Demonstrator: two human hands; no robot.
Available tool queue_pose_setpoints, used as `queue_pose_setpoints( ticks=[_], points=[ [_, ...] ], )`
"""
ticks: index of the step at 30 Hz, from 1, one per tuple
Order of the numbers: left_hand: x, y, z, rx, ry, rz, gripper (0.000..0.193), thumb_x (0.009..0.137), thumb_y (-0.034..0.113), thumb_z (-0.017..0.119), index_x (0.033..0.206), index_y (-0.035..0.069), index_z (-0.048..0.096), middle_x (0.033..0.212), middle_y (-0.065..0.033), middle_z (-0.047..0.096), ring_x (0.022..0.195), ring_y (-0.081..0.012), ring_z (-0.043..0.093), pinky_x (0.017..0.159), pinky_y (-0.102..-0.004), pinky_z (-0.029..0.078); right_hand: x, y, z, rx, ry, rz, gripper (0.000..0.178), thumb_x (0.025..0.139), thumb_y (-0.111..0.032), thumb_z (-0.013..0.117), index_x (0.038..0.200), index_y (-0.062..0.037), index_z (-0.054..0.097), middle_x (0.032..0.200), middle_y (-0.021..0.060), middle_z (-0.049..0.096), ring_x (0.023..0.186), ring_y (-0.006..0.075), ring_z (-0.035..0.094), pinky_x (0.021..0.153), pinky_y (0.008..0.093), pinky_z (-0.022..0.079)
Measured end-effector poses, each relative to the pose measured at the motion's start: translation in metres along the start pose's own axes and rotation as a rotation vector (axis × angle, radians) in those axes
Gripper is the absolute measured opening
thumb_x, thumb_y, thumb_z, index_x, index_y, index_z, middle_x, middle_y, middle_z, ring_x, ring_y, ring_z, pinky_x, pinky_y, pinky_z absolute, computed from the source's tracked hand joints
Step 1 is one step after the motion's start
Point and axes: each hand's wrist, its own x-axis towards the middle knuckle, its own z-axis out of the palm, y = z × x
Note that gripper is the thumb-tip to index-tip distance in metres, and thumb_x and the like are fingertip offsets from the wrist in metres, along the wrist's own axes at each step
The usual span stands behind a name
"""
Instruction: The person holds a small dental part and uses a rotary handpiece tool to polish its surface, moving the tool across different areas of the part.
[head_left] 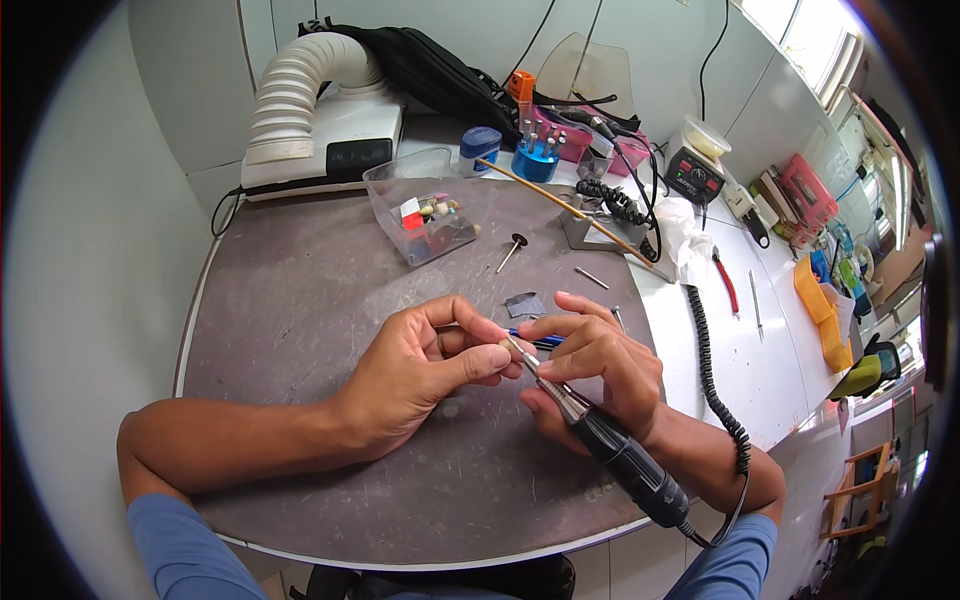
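My right hand [605, 365] grips a black rotary handpiece [628, 460] with a metal nose, much as one holds a pen. Its thin tip points up and left to my left fingertips. Between the thumb and fingers of my left hand [425, 350] is a small pale piece, mostly hidden and too small to name, and the tip meets or nearly meets it. Just beyond the fingertips, a blue slim tool [548, 342] and a dark scrap of abrasive paper [524, 305] lie on the brown mat [300, 330].
Farther back lie a mounted disc [518, 241] and a metal bur [591, 278]. A clear bin [410, 195] of small bits stands near a white hose unit [330, 145]. A wooden stick [570, 207] leans across a grey stand. The handpiece's coiled cord [705, 370] runs along the right.
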Motion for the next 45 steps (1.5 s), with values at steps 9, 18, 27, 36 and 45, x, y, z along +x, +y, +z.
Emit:
queue_pose_setpoints(
  ticks=[9, 18, 27, 36, 45],
  points=[
    [-0.0015, 0.0027, 0.0010, -0.029, 0.007, -0.023, 0.013, 0.090, 0.003, 0.062, 0.099, 0.005, 0.053, 0.105, -0.0150, 0.066, 0.093, -0.0148, 0.064, 0.085, -0.0259, 0.052, -0.0009, 0.0001, 0.0002, -0.022, 0.009, 0.020, 0.024, 0.070, -0.007, 0.078, 0.085, -0.0072, 0.060, 0.084, 0.0114, 0.068, 0.090, 0.0236, 0.069, 0.096, 0.0484, 0.044],
    [-0.0014, 0.0038, 0.0006, -0.053, 0.004, -0.044, 0.012, 0.090, 0.007, 0.063, 0.098, 0.005, 0.054, 0.104, -0.0132, 0.066, 0.093, -0.0134, 0.063, 0.082, -0.0250, 0.051, -0.0012, -0.0002, 0.0023, -0.024, 0.021, 0.018, 0.024, 0.070, -0.007, 0.079, 0.085, -0.0079, 0.060, 0.081, 0.0084, 0.068, 0.088, 0.0234, 0.069, 0.096, 0.0486, 0.044],
    [-0.0004, 0.0024, -0.0010, -0.106, -0.023, -0.049, 0.014, 0.090, 0.010, 0.065, 0.099, 0.006, 0.055, 0.107, -0.0127, 0.065, 0.098, -0.0153, 0.061, 0.088, -0.0280, 0.048, -0.0005, -0.0017, 0.0033, -0.057, 0.031, 0.018, 0.025, 0.069, -0.007, 0.079, 0.085, -0.0086, 0.060, 0.084, 0.0103, 0.068, 0.088, 0.0227, 0.069, 0.097, 0.0481, 0.043],
    [0.0001, 0.0018, -0.0012, -0.126, -0.024, -0.062, 0.012, 0.090, 0.010, 0.065, 0.098, 0.007, 0.055, 0.107, -0.0122, 0.064, 0.101, -0.0154, 0.060, 0.092, -0.0293, 0.047, 0.0001, -0.0027, 0.0018, -0.072, 0.001, -0.014, 0.027, 0.070, -0.008, 0.079, 0.087, -0.0085, 0.058, 0.085, 0.0117, 0.068, 0.087, 0.0222, 0.069, 0.097, 0.0477, 0.042],
    [-0.0011, 0.0035, 0.0007, -0.101, 0.007, -0.066, 0.010, 0.089, 0.010, 0.066, 0.092, 0.008, 0.057, 0.099, -0.0046, 0.062, 0.096, -0.0106, 0.058, 0.088, -0.0266, 0.047, 0.0011, -0.0040, 0.0023, -0.083, 0.030, 0.007, 0.026, 0.070, -0.007, 0.079, 0.085, -0.0099, 0.058, 0.075, 0.0040, 0.066, 0.088, 0.0227, 0.069, 0.096, 0.0479, 0.042]
  ],
)
